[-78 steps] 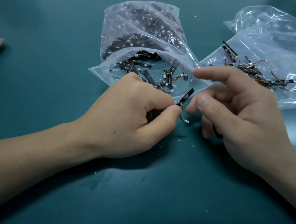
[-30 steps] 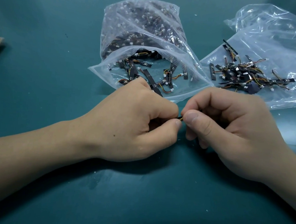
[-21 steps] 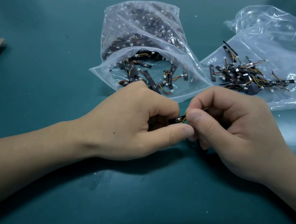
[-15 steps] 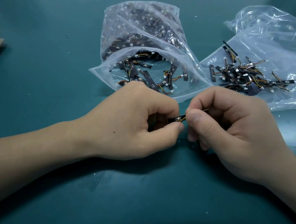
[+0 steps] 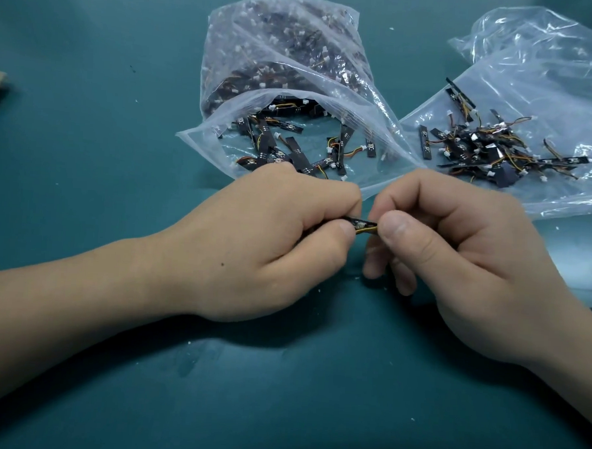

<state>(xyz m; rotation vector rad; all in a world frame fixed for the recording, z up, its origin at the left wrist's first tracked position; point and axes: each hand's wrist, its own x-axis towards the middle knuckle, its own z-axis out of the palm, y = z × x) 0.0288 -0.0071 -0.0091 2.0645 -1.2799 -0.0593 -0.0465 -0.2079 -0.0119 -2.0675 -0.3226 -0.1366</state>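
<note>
Nearest on the mat [image 5: 278, 412], left hand [image 5: 262, 243] and right hand [image 5: 464, 267] each pinch one end of a black strip board [image 5: 359, 223] between thumb and forefinger; pull gently, straight along its yellow wire [image 5: 367, 231]. Seconds ago the right hand was spread open, off it. Beyond lies the open bag [image 5: 330, 71] of strips.

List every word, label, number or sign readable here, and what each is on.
No text can be read.
On the held circuit strip, pinched between left hand and right hand: pale marks, too small to read.
On the loose strips in the open plastic bag and the heap at the second bag: too small.
</note>
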